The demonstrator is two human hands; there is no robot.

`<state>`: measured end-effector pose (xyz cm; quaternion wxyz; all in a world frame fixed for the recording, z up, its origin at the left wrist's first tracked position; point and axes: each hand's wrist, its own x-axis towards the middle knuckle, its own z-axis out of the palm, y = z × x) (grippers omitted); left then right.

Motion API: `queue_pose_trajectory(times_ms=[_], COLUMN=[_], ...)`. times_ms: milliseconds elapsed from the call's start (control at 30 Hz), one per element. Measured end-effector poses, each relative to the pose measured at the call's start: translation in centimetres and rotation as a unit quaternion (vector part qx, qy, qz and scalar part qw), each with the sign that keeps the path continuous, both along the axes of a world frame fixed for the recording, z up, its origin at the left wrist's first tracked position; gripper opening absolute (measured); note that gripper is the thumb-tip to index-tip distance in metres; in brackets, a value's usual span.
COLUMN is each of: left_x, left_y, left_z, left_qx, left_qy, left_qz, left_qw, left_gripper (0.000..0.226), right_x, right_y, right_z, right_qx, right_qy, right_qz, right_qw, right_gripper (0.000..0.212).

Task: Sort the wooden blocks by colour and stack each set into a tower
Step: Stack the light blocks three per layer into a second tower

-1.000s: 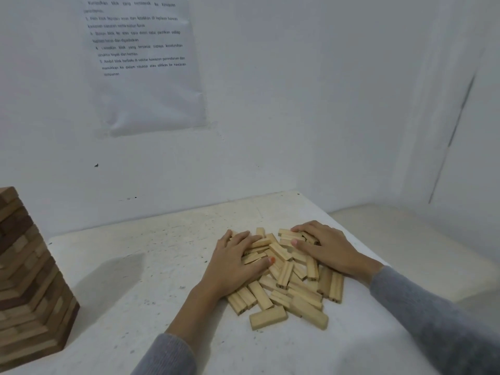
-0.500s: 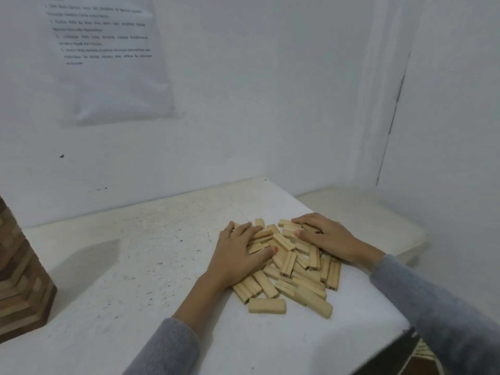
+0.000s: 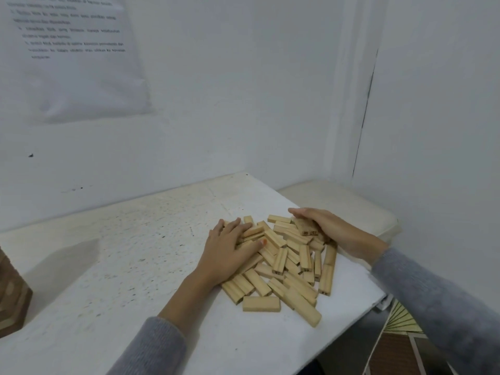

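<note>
— White matt walls meet in a corner behind a white table point(image 3: 130, 266), its top speckled and worn. What lies on it?

— At the right end, a loose pile of pale blocks point(image 3: 295, 269): smooth, light wood, long rectangular bars lying flat and criss-crossed, some grooved along one face. One single block point(image 3: 261, 303) lies at the near edge of the heap, just beside the rest.

— And the hands?

— The left hand point(image 3: 230, 253) lies flat on the pile's left side, fingers straight and spread, pressing on the blocks and gripping nothing. The right hand point(image 3: 328, 228) stands on its edge at the far right of the heap, fingers curled round a stamped block point(image 3: 308, 229), which has small dark marks on its end; the thumb is hidden. Both arms wear soft grey knit sleeves.

— Anything else?

— At the left border, well apart from the pile, the corner of a tower point(image 3: 12, 290) in mixed dark and light wood. A glossy printed sheet point(image 3: 81, 71) hangs on the wall, its text too blurred to read. Beyond the table's right end sits a cream padded seat point(image 3: 349, 201) with rounded edges.
</note>
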<state>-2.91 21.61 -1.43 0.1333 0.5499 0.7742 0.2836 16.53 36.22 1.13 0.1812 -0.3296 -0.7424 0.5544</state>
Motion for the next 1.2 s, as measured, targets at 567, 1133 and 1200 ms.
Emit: queue_pose_trajectory(times_ms=[567, 1133, 1200], left_x=[1.2, 7.9, 8.2], left_y=[-0.5, 8.5, 8.8], left_z=[1.6, 4.5, 4.3], left_qx=[0.192, -0.013, -0.019], left_qy=[-0.092, -0.058, -0.048], left_qz=[0.000, -0.068, -0.065], left_qw=[0.977, 0.996, 0.997], left_gripper=[0.032, 0.042, 0.041], right_x=[4.3, 6.0, 6.0], right_y=[1.1, 1.7, 1.7], right_z=[-1.0, -1.8, -1.7], right_qx=[0.043, 0.172, 0.148], right_qy=[0.128, -0.006, 0.020], right_qz=[-0.219, -0.065, -0.069], right_qw=[0.966, 0.983, 0.986], right_gripper=[0.030, 0.044, 0.047])
